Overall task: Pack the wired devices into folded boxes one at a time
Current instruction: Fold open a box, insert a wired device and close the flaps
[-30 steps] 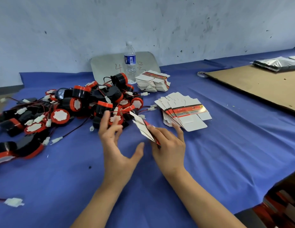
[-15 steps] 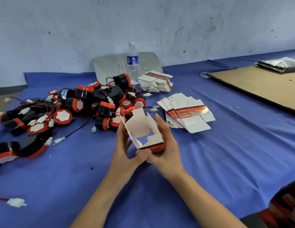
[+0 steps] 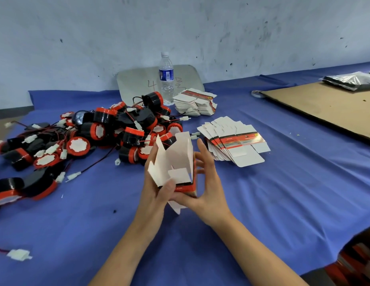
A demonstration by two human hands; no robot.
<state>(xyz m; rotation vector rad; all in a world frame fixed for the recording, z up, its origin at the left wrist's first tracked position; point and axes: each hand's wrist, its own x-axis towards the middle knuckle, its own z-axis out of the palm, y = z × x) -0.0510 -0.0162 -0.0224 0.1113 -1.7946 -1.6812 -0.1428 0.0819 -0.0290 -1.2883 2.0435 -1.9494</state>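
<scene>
Both hands hold one half-opened carton (image 3: 176, 159) above the blue tablecloth (image 3: 283, 193), just in front of the pile of wired devices (image 3: 109, 131). The left hand (image 3: 157, 193) wraps the carton's left wall, with its fingers hidden behind the card and its thumb pressed on the red printed front near the bottom. The right hand (image 3: 209, 188) cups the right side, thumb tucked under the lower edge and fingers (image 3: 202, 153) reaching up the wall, slightly bent. The carton's top gapes toward the camera with its white flaps standing up. The devices are black-and-red drums with thin wires and white plugs. A fanned stack of flat cartons (image 3: 235, 143) lies just right of the hands, and a second stack (image 3: 195, 102) sits beside a water bottle (image 3: 166, 79) farther back
</scene>
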